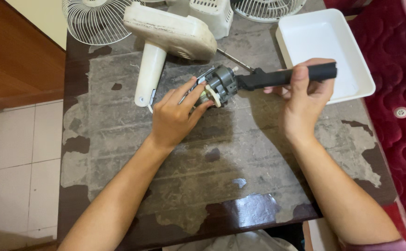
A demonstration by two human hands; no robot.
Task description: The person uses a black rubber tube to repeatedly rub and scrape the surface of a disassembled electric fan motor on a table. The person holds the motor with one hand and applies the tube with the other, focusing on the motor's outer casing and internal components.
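The left hand point(175, 116) grips a grey fan motor point(220, 86) on the worn tabletop point(203, 153), toward its far edge – fingers closed around the motor's near side. The right hand point(305, 95) has its fingers wrapped shut on a black tool handle point(289, 75), whose tip meets the motor. A cream fan housing point(168, 35) lies just beyond, wire grilles point(96, 21) at the far left corner, and a white tray point(326, 44) at the far right corner.

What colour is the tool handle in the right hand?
Black; the tool handle in the right hand shows in the head view.
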